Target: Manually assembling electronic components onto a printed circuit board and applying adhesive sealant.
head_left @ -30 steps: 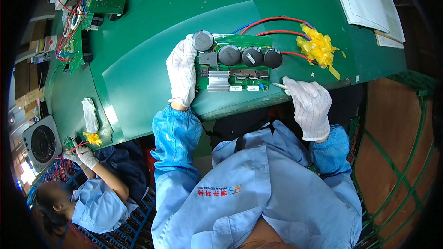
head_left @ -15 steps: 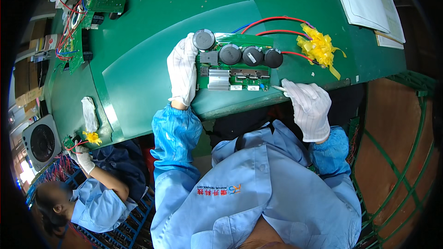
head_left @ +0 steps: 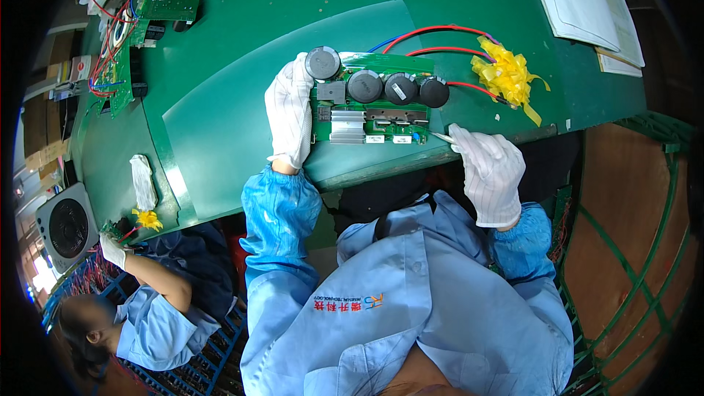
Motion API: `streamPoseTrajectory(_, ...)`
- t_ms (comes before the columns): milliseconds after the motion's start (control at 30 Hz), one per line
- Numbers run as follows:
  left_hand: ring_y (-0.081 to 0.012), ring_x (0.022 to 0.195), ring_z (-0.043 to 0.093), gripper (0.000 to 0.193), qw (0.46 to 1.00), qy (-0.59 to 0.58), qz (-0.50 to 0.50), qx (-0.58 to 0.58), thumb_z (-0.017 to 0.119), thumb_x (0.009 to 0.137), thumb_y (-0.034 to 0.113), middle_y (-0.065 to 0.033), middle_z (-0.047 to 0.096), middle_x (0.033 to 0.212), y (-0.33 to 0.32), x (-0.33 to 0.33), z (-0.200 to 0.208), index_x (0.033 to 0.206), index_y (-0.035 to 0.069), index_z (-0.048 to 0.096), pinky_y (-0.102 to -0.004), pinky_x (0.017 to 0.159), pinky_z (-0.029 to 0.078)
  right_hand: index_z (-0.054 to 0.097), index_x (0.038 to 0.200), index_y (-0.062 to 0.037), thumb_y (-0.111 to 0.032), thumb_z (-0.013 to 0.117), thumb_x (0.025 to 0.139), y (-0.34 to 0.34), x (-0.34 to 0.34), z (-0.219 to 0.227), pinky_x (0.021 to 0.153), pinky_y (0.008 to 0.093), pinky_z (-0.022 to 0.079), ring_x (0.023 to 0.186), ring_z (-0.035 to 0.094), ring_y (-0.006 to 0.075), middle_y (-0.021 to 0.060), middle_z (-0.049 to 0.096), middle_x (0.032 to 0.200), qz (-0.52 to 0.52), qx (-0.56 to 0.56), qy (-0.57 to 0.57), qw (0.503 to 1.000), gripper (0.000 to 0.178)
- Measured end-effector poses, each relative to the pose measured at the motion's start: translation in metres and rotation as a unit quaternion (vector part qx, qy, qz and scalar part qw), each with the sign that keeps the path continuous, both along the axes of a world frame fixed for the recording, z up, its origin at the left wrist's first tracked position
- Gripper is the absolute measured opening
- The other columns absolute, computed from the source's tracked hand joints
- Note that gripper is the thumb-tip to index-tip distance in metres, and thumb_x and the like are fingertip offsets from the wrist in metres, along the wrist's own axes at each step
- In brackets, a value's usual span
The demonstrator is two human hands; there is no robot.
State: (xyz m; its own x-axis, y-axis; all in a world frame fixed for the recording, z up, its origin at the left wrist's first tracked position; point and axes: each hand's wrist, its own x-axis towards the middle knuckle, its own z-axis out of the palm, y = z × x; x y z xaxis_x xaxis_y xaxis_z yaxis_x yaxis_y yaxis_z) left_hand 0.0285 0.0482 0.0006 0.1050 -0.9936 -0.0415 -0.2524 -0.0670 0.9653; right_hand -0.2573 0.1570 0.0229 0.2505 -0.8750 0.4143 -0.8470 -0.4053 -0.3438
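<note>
Gloved left hand [head_left: 290,114] gripping left side of capacitor-studded circuit board [head_left: 378,108], fingertips partly hidden; board staying over green tabletop [head_left: 235,88] near front edge. Gloved right hand [head_left: 490,176] pinching slim pointed tool [head_left: 442,137] between fingertips, tip pointing at board's lower right corner.

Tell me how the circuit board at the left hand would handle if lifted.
The circuit board is probably stiff: its edges look straight. It may feel heavy for its size, given the four dark cylinders and finned metal block. The red wires, curving loosely, would likely flop and may drag the yellow bundle.
</note>
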Motion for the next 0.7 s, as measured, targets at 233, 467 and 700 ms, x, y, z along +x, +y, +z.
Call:
streamPoseTrajectory(233, -0.0201, 0.100, 0.062, 0.038, 1.000, 0.009, 0.000, 0.004, 0.054, 0.104, 0.030, -0.0113, 0.069, 0.110, 0.001, -0.001, 0.002, 0.115, -0.004, 0.065, -0.0306, 0.093, 0.046, 0.072, 0.112, -0.0085, -0.006, 0.067, 0.076, -0.001, 0.004, 0.002, 0.063, 0.0342, 0.048, 0.071, 0.061, 0.0218, 0.0027, 0.069, 0.093, 0.003, -0.012, -0.002, 1.000, 0.037)
streamPoseTrajectory(467, -0.0217, 0.102, 0.063, 0.039, 1.000, -0.005, -0.002, 0.004, 0.053, 0.103, 0.031, -0.0126, 0.068, 0.112, -0.001, 0.002, -0.003, 0.116, -0.005, 0.064, -0.0318, 0.095, 0.046, 0.072, 0.113, -0.0085, -0.005, 0.067, 0.076, -0.001, 0.000, 0.003, 0.062, 0.0340, 0.048, 0.071, 0.061, 0.0214, 0.0022, 0.069, 0.093, 0.019, 0.002, -0.012, 1.000, 0.038)
streamPoseTrajectory(700, -0.0235, 0.103, 0.063, 0.040, 1.000, -0.009, -0.004, -0.008, 0.052, 0.104, 0.031, -0.0141, 0.068, 0.111, 0.001, 0.000, -0.001, 0.118, -0.005, 0.063, -0.0322, 0.096, 0.046, 0.072, 0.113, -0.0086, -0.005, 0.067, 0.074, -0.007, 0.008, 0.002, 0.061, 0.0352, 0.046, 0.071, 0.060, 0.0214, 0.0017, 0.065, 0.090, 0.026, -0.010, 0.016, 0.999, 0.040)
